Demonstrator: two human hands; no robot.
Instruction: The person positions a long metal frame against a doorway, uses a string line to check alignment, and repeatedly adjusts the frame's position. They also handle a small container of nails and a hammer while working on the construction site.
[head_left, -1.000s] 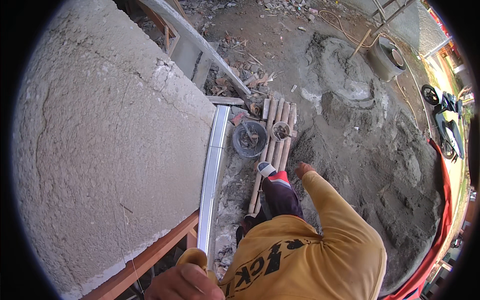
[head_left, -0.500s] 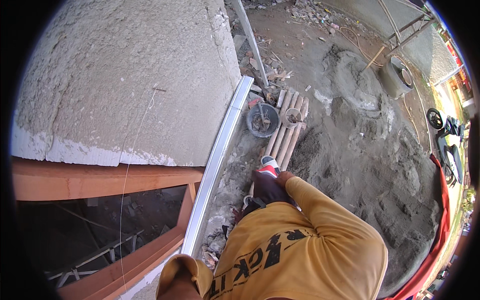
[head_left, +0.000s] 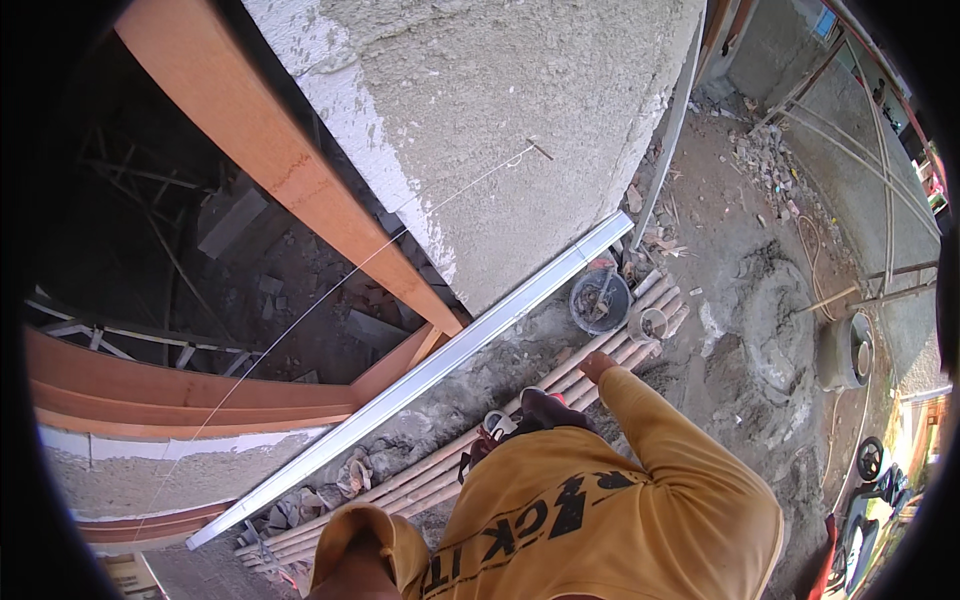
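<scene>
My right hand (head_left: 597,366) hangs over a row of bamboo poles (head_left: 655,300), just short of a small pale bucket (head_left: 648,324). Its fingers are too small and turned away to read, and no held thing shows. Of my left arm only the yellow sleeve (head_left: 385,545) and a bit of bare arm show at the lower edge; the left hand is out of the picture. Beside the small bucket stands a dark round tub (head_left: 600,301) with grey mortar and a tool in it. My shoe (head_left: 535,397) rests on the poles.
A long silver metal bar (head_left: 430,375) runs slantwise along the rough wall (head_left: 530,90). An orange-brown window frame (head_left: 300,190) opens at left, with a thin string (head_left: 330,292) across it. Wet grey mortar (head_left: 765,310) spreads at right, near a large bucket (head_left: 840,350).
The view has swung left, showing more of the window frame and poles. My right hand has moved away from my leg, out over the poles.
</scene>
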